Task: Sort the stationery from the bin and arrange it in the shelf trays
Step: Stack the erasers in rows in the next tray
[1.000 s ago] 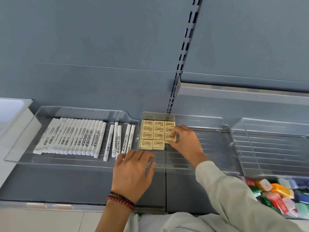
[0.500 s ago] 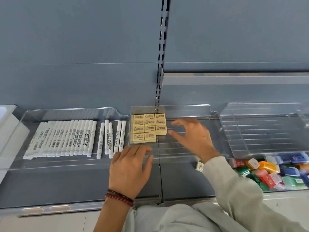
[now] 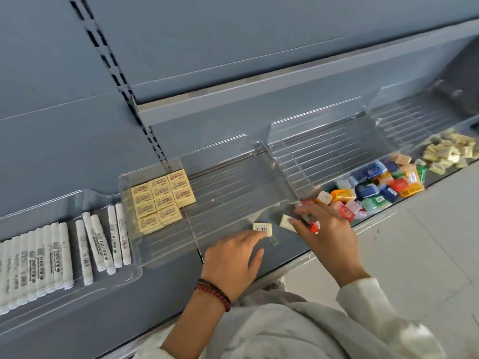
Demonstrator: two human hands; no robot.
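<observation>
Eraser [image 3: 262, 228], barcode up, lay touching the straight fingertips of the left hand [image 3: 233, 257], a second eraser [image 3: 286, 223] under the right hand's [image 3: 326, 230] spread fingertips, grip unclear, both likely bound for the eraser tray [image 3: 228, 187] beyond them.

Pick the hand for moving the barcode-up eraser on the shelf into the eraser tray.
Left. The left hand has its fingertips at the barcode-up eraser and lies nearer the eraser tray. The right hand is farther right, at a second eraser.
</observation>
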